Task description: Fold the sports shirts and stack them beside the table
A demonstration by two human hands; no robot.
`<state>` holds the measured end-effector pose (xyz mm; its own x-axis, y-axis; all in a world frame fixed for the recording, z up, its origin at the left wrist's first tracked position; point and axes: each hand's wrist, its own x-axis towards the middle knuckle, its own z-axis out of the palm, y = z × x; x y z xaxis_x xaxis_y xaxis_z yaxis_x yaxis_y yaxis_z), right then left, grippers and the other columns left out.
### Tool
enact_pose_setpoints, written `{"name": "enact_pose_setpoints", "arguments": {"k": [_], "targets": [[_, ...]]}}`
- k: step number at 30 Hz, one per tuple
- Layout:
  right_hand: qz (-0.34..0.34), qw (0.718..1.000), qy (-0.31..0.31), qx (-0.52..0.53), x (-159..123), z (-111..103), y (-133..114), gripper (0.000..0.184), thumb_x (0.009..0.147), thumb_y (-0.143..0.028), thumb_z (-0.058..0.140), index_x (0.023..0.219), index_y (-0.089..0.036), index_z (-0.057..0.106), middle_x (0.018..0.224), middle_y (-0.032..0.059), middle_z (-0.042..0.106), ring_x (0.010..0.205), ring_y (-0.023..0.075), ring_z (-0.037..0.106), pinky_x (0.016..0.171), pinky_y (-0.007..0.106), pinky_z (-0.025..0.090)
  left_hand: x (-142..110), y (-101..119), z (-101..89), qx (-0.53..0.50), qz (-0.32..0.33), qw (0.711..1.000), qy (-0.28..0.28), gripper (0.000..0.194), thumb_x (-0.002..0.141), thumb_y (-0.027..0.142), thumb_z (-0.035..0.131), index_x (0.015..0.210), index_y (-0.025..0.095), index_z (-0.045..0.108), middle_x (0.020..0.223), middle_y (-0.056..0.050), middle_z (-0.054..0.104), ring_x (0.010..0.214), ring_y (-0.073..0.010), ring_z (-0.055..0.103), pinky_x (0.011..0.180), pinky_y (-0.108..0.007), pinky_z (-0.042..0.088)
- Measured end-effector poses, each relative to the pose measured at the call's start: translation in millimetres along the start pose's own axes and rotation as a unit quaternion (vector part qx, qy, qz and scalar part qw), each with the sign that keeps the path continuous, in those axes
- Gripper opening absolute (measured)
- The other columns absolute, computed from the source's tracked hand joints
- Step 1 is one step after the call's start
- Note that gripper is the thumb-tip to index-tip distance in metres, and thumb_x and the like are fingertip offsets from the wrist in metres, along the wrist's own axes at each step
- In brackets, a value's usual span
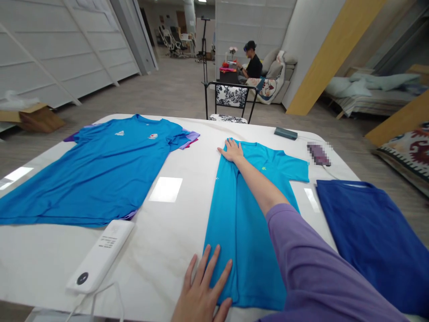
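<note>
Nearest, the left hand [201, 293] lay flat, fingers spread wide, on the hem of a smooth turquoise shirt [241, 223] folded lengthwise mid-table. Farther along that shirt, the right hand [232, 151] pressed its collar, fingers splayed. Two more shirts flanked it: a blue jersey [97, 174] left, a navy shirt [375, 232] right.

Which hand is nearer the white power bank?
Left. The left hand lies flat on the teal shirt's near hem, just right of the power bank; the right hand presses the far collar.

Bright, even indoor light
Ceiling lamps glare as square patches on the glossy white worktop [167, 223]; wide-angle edges bend; shadows soft.
</note>
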<state>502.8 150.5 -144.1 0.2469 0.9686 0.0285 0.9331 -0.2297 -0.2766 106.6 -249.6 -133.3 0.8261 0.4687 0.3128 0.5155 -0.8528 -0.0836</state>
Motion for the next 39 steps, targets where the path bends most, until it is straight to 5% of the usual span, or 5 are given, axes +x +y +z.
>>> {"name": "enact_pose_setpoints", "arguments": {"k": [9,17,22,29,39], "targets": [[-0.046,0.993,0.103,0.015,-19.8,-28.8,4.0,0.074,0.121,-0.062,0.024,0.179,-0.019,0.044,0.182,0.0133,0.047,0.171,0.0293,0.039,0.146,0.055,0.01,3.2,-0.7,-12.0,0.011,0.018,1.0,-0.017,0.093,0.096,0.05,0.07,0.183,0.038,0.038,0.18,-0.012,0.05,0.168,-0.0427,0.041,0.123,-0.064,0.041],[0.159,0.982,0.095,-0.046,-133.7,-125.0,184.9,0.064,0.115,-0.058,0.051,0.163,-0.015,0.06,0.165,0.0235,0.06,0.153,0.041,0.055,0.131,0.059,0.04,-23.1,-22.7,-31.8,-0.027,0.032,0.998,-0.037,0.088,0.104,0.064,0.07,0.181,0.034,0.041,0.185,-0.011,0.044,0.167,-0.0433,0.043,0.128,-0.062,0.038],[0.295,0.951,0.082,-0.037,-214.5,-141.2,266.4,0.057,0.115,-0.047,0.05,0.158,-0.012,0.062,0.164,0.0298,0.054,0.154,0.0418,0.054,0.126,0.057,0.043,29.7,47.3,-33.9,-0.214,-0.003,0.976,-0.042,0.045,0.109,0.039,0.07,0.152,0.028,0.068,0.145,-0.009,0.075,0.13,-0.0309,0.071,0.111,-0.048,0.051],[0.334,0.938,0.09,-0.017,-228.2,-132.0,281.4,0.058,0.11,-0.052,0.057,0.153,-0.014,0.065,0.167,0.0317,0.049,0.16,0.0441,0.047,0.129,0.06,0.041,119.4,184.5,-9.2,-0.283,0.131,0.942,-0.126,0.05,0.096,0.055,0.087,0.129,0.022,0.07,0.115,-0.016,0.073,0.107,-0.0365,0.069,0.09,-0.054,0.054],[0.283,0.945,0.141,0.086,-216.3,-155.8,298.1,0.031,0.111,-0.031,0.057,0.139,-0.018,0.062,0.127,0.0245,0.074,0.123,0.0385,0.069,0.113,0.055,0.053,114.8,205.3,10.5,-0.261,0.163,0.945,-0.113,0.01,0.105,0.029,0.079,0.108,0.021,0.074,0.106,-0.012,0.074,0.101,-0.0287,0.073,0.082,-0.044,0.056]]}}
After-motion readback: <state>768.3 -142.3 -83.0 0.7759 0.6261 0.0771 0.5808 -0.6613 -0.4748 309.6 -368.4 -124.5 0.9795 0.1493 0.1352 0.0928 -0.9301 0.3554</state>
